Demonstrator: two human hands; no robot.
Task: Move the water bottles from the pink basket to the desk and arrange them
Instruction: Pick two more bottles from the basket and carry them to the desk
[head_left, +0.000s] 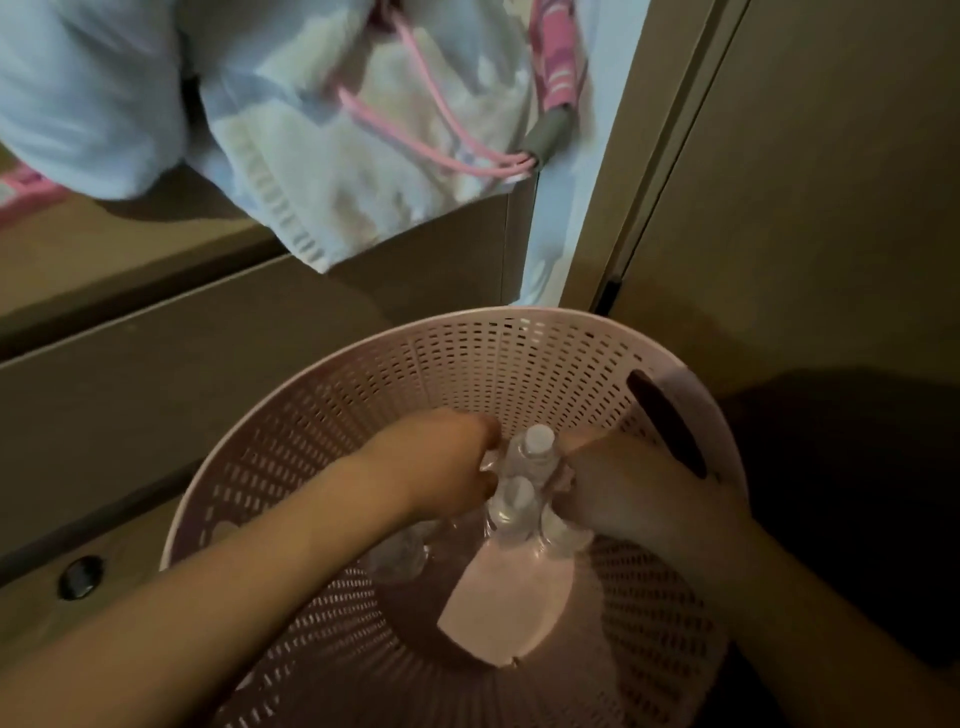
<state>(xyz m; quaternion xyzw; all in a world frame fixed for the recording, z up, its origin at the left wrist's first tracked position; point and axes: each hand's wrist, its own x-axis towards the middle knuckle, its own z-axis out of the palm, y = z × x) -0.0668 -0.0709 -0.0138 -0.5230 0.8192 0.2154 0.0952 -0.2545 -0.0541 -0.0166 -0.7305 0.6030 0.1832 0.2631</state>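
A round pink basket with slotted walls fills the lower centre of the frame, seen from above, with a dark handle slot at its right rim. Inside it, near the middle, several clear water bottles with white caps stand clustered upright and touching, their caps pointing up toward the camera. Another clear bottle lies lower left of the cluster, blurred against the basket's floor

Home bedroom, dim: bedding draped over a wooden frame, pink cord, laundry-style basket on floor.
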